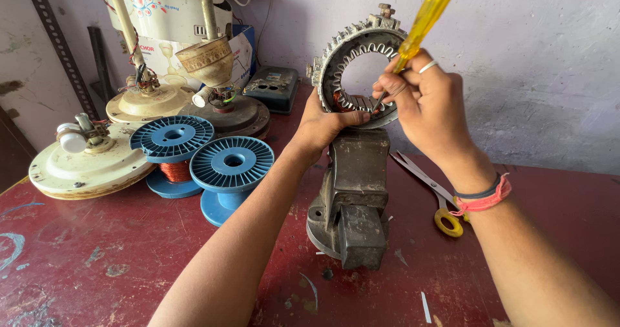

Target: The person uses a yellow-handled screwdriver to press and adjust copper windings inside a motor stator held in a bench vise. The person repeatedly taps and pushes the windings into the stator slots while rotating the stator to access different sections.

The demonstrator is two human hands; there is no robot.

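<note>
A round metal stator ring (336, 59) with slotted teeth stands upright, clamped in a grey bench vise (352, 191) on the red table. My left hand (323, 123) grips the ring's lower left edge, thumb laid along its inner rim. My right hand (426, 104) holds a yellow-handled screwdriver (426, 13) like a pen, its tip pressed into the slots at the ring's lower inside. A ring sits on one right finger; red and dark bands circle the right wrist.
Two blue wire spools (232, 165), one with copper wire, stand left of the vise. Cream ceiling-fan motor housings (87, 165) crowd the back left. Yellow-handled scissors (439, 201) lie right of the vise. A dark box (274, 88) sits against the grey wall.
</note>
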